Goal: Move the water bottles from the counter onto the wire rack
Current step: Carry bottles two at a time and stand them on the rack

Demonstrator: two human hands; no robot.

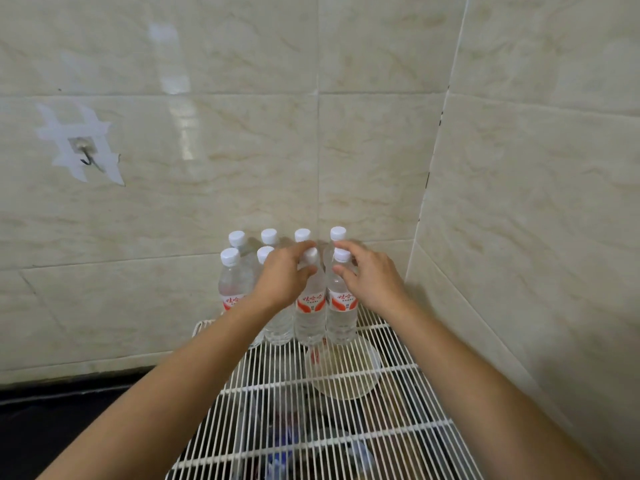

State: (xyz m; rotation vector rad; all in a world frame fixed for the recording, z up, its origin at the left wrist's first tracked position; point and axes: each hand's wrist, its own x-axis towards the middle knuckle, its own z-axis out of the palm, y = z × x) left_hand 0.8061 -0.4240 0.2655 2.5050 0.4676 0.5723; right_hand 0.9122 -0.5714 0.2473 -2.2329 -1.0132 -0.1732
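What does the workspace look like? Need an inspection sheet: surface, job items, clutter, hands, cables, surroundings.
Surface: white wire rack, set in a tiled corner.
Job's things: eight capped water bottles, upright in two rows of four at the rack's back.
Clutter: round pale dish under the rack; other items below are blurred.
Hands: left hand grips third front bottle at the neck; right hand grips fourth front bottle likewise.
Cables: nothing seen.
Surroundings: taped wall hook; dark counter at left.
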